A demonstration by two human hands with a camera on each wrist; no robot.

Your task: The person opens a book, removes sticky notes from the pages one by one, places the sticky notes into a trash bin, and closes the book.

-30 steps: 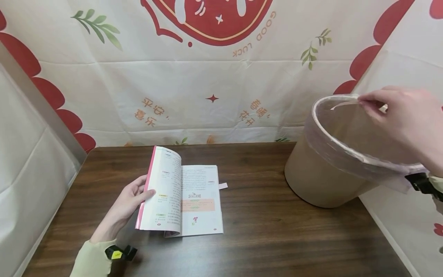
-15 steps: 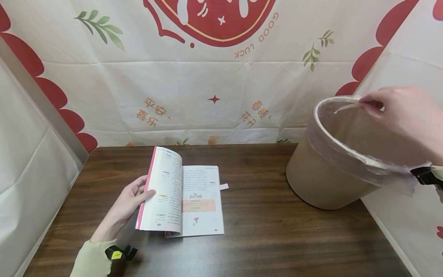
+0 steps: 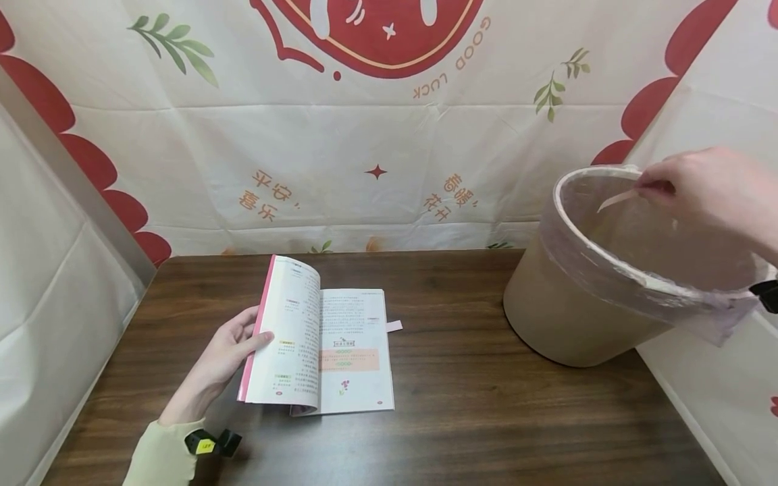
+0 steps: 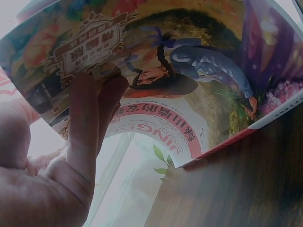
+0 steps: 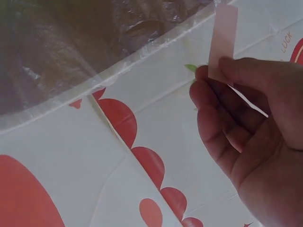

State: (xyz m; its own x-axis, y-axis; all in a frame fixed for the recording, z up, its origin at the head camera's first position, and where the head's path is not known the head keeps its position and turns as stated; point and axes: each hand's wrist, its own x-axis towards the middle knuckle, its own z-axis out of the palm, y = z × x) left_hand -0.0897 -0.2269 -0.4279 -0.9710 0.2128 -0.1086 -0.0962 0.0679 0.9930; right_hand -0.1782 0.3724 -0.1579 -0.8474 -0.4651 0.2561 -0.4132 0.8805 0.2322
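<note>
An open paperback book lies on the table. My left hand grips its raised left half, thumb on the page and fingers behind the cover, which carries a painted picture. A pale pink paper tab sticks out from the book's right edge. My right hand is over the mouth of a beige trash can. Between its thumb and fingertips it pinches a narrow pink paper strip, whose free end points down toward the can's inside in the head view.
A clear plastic bag lines the trash can and folds over its rim. The can stands at the right end of the dark wooden table. A printed cloth hangs behind the table, and white cloth covers both sides.
My right hand has shifted slightly right, and its wrist has risen. The pinched strip now slants more steeply downward. My left hand and the book have stayed in place.
</note>
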